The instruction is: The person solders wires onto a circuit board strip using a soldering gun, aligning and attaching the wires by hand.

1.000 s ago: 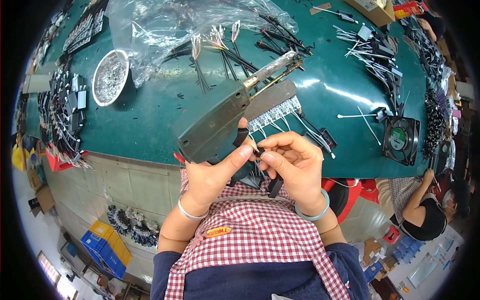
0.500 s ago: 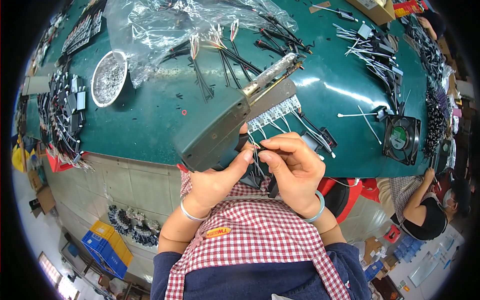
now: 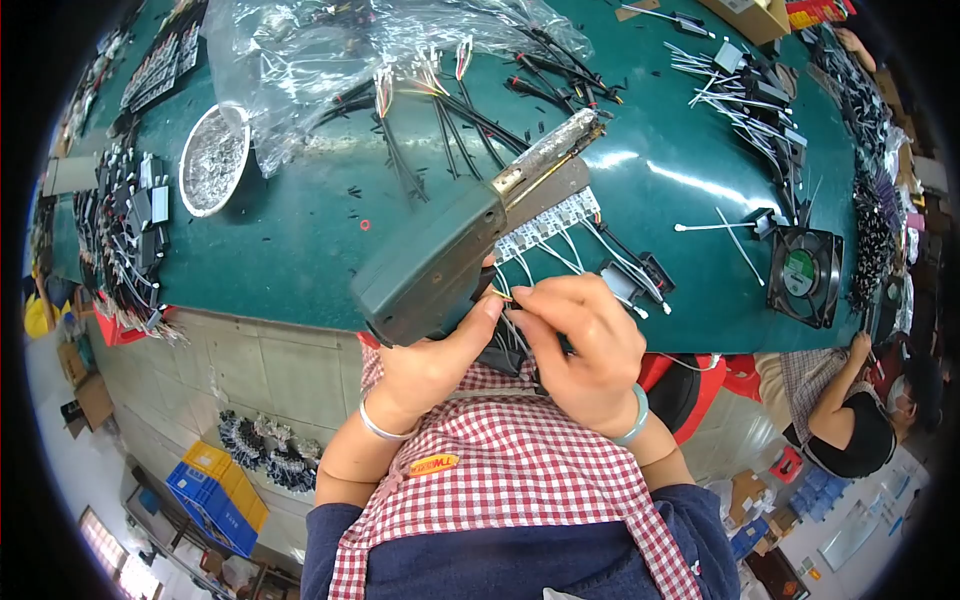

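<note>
A dark green soldering gun [image 3: 430,262] with a long metal barrel lies over the work, tip pointing to the far right. My left hand [image 3: 435,365] is wrapped round its grip, which is mostly hidden, and its thumb presses by a thin yellowish wire end. My right hand [image 3: 585,345] is closed, thumb and forefinger pinching a thin wire [image 3: 506,297] right beside the left thumb. Just beyond, partly under the barrel, lies a strip of small white circuit boards [image 3: 545,228] with white wires running toward me. Black housings [image 3: 640,275] on wires sit to its right.
On the green table [image 3: 290,270] stand a white-rimmed tub [image 3: 215,160] of silvery scraps and a black fan [image 3: 803,277]. Black cables [image 3: 460,125] and a clear plastic bag [image 3: 310,60] lie at the back. Wired parts [image 3: 745,100] pile at right; a co-worker [image 3: 845,420] sits there.
My left thumb and right fingertips have shifted slightly around the wire, and a yellowish end now shows between them. The soldering gun has tilted a little to the right.
</note>
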A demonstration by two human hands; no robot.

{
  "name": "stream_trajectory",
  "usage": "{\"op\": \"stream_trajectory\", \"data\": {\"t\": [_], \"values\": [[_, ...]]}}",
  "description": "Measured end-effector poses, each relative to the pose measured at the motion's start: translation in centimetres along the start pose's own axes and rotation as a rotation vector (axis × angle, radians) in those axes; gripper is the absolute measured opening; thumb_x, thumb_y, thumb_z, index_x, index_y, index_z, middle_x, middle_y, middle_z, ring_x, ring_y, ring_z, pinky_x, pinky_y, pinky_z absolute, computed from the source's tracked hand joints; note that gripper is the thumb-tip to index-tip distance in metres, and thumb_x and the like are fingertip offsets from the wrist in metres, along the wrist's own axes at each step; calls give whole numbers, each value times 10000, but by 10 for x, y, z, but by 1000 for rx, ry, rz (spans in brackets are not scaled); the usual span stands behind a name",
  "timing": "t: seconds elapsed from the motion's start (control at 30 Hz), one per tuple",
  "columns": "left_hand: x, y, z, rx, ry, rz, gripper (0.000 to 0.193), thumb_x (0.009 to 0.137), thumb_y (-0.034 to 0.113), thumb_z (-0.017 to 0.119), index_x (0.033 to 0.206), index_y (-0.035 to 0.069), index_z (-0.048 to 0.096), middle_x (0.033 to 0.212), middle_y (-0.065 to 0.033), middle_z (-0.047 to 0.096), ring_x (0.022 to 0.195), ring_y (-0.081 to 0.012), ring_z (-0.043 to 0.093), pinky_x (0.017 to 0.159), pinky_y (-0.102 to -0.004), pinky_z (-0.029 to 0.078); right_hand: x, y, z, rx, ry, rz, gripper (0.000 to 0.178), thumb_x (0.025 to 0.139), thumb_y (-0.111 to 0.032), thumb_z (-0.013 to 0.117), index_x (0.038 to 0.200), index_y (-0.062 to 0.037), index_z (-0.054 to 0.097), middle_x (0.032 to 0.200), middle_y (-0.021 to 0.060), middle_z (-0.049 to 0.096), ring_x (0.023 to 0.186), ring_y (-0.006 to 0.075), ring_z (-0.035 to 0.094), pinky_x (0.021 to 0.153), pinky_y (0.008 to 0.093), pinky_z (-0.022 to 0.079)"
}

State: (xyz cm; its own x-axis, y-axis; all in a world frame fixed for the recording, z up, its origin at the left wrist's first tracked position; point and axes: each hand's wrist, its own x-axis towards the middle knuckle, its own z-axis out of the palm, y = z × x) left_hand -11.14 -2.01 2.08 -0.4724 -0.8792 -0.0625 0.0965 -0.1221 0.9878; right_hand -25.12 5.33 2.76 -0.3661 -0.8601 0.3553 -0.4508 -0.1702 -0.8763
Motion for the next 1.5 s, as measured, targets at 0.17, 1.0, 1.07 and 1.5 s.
{"op": "stream_trajectory", "data": {"t": [0.17, 1.0, 1.07, 1.5], "values": [[0, -8, 13, 131, 45, 104, 455, 796, -111, 676, 1233, -41, 569, 1137, -125, 650, 842, -142, 626, 690, -271, 524, -4, 10, 3, -283, 122, -304, 341, 677, 116, 762, 1001, 68, 669, 842, 119, 632, 657, 240, 618, 522, 296, 481], [-35, 0, -24, 769, -123, 73, 218, 746, 26, 766, 949, -31, 708, 922, -163, 686, 761, -270, 693, 674, -325, 549, 2, 66, -34, -614, 151, -47, 258, 695, 50, 797, 917, -28, 693, 825, 72, 653, 696, 224, 615, 596, 320, 471], [-30, 2, -21, 886, -184, 229, 216, 735, 13, 764, 939, -30, 708, 910, -158, 680, 767, -276, 692, 680, -329, 553, 2, 66, -34, -627, 140, -52, 260, 696, 50, 797, 921, -29, 691, 827, 72, 651, 694, 223, 611, 596, 320, 468], [-20, 8, -11, 768, -206, 144, 190, 716, -20, 752, 898, -33, 701, 867, -141, 671, 741, -273, 691, 665, -320, 551, 1, 69, -33, -643, 146, -62, 272, 697, 47, 792, 931, -29, 678, 819, 68, 632, 674, 217, 590, 580, 326, 443]]}}
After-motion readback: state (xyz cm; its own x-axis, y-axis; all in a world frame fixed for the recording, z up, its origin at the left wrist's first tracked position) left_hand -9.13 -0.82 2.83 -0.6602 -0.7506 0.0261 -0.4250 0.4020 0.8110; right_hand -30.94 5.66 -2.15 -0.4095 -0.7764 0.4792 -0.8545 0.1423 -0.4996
